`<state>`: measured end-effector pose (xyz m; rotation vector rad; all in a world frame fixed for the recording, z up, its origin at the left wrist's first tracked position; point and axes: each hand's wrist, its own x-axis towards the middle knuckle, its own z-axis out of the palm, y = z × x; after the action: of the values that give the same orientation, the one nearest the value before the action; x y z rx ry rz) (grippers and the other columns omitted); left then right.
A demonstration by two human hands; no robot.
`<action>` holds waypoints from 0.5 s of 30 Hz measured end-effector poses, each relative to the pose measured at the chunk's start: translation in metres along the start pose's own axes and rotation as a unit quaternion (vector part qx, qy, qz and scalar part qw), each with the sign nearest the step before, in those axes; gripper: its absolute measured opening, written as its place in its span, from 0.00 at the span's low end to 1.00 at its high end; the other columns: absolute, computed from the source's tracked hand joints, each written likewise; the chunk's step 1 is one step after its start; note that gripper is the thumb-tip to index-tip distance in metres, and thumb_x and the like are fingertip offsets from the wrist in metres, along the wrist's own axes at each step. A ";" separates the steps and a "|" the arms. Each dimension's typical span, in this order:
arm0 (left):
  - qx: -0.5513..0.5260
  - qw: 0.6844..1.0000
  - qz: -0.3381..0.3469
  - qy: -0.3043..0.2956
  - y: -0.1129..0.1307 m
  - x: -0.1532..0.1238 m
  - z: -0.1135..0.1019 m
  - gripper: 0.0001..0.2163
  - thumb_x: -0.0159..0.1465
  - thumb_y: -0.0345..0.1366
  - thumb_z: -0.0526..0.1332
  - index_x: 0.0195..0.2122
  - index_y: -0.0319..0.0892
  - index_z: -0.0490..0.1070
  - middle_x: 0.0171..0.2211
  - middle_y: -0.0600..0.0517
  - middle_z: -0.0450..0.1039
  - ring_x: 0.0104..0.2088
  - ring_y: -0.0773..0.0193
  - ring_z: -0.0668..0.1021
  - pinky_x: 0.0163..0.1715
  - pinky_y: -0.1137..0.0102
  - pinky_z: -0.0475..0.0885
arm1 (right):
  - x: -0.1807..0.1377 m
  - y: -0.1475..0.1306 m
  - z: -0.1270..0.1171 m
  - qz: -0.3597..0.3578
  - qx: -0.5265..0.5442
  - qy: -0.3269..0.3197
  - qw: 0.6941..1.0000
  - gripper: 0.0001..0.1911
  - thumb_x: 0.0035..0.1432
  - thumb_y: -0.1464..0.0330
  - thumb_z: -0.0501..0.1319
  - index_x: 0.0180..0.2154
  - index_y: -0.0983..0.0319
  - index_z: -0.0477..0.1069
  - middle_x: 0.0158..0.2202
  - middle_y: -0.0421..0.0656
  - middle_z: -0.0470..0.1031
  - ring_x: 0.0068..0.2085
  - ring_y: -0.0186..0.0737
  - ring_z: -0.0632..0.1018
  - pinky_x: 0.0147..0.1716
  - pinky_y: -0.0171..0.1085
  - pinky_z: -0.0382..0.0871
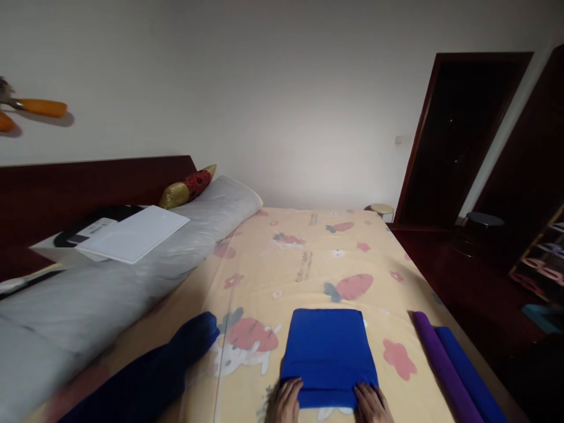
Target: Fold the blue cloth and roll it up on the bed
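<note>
Head view: a wide bed [259, 264] under a pale yellow sheet with carrots, rabbits and flowers fills the lower middle, and the work goes on at its near side. Judging by how things lie, the step in hand is turning over or flattening the near end of a folded blue cloth [328, 346]. The next move seems to call for both hands working evenly, so that the near end stays straight and the layers do not skew.

The blue cloth lies flat on the bed, between a bunched dark blue cloth [150, 370] well to its left and two rolls to its right. It is plain, deep blue and roughly rectangular, with neat far corners and a mostly smooth top. Narrower than it, a purple roll [443, 364] and a blue roll [469, 376] lie side by side along the bed's right edge.

Smaller again are the hands. The left hand [288, 400] rests on the near left corner and the right hand [373, 402] on the near right corner, fingers close together and slightly bent; whether either pinches the fabric cannot be told. Between them, a dark crease line marks off a narrow band along the near edge.
</note>
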<state>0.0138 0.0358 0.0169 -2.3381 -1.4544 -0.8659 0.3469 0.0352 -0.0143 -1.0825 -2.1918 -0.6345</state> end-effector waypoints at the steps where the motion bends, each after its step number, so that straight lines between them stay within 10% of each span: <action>1: 0.018 1.000 -0.005 -0.004 0.004 -0.001 0.003 0.20 0.61 0.27 0.51 0.49 0.50 0.74 0.48 0.54 0.79 0.47 0.65 0.80 0.46 0.73 0.78 | 0.003 -0.008 0.003 0.013 -0.007 -0.001 1.000 0.21 0.60 0.68 0.55 0.55 0.56 0.69 0.49 0.39 0.78 0.46 0.40 0.80 0.43 0.35 0.73; 8: 0.010 0.992 0.099 -0.072 0.053 0.012 0.023 0.26 0.64 0.29 0.49 0.64 0.55 0.56 0.55 0.57 0.73 0.52 0.67 0.78 0.46 0.73 0.78 | 0.046 -0.062 0.018 0.002 0.050 -0.008 0.999 0.20 0.62 0.65 0.54 0.54 0.60 0.70 0.48 0.42 0.79 0.47 0.39 0.80 0.43 0.34 0.74; 15: 0.102 0.982 0.069 -0.143 -0.019 0.013 -0.040 0.28 0.67 0.35 0.50 0.67 0.55 0.42 0.64 0.56 0.61 0.59 0.67 0.71 0.54 0.67 0.69 | 0.001 0.004 -0.010 0.109 -0.041 -0.051 0.992 0.29 0.62 0.59 0.56 0.63 0.55 0.59 0.57 0.41 0.71 0.53 0.46 0.76 0.47 0.44 0.72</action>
<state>-0.0126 0.0343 0.0545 -2.4436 -1.3860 -0.3364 0.3522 0.0318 -0.0060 -1.4023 -2.1079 -0.5869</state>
